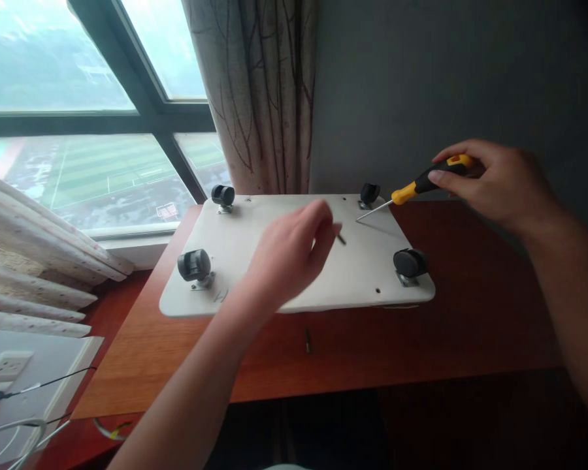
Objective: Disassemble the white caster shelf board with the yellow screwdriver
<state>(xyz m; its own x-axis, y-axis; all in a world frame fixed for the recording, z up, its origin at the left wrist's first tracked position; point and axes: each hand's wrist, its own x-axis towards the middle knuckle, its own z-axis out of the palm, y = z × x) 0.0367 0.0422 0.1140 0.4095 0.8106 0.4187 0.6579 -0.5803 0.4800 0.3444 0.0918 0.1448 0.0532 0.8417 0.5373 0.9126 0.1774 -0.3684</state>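
Observation:
A yellow-and-black screwdriver (pixel 424 181) is gripped in my right hand (pixel 500 179), its metal shaft slanting down to the left. The tip is over or on the white board (pixel 255 228); I cannot tell whether it touches. My left hand (pixel 296 251) hovers over the middle of the board, fingers curled in a pinch around a small dark rod (pixel 342 239), whose end sticks out to the right. Black casters point up from the board's corners: back left (pixel 223 196), front left (pixel 195 266), back right (pixel 370 193) and front right (pixel 410 264).
The board lies on a reddish wooden table (pixel 353 346). A small thin metal piece (pixel 308 341) rests on the wood in front of it. Behind are a curtain (pixel 269 98) and a grey wall, with a window at left. Cables and a wall socket (pixel 10 367) are at lower left.

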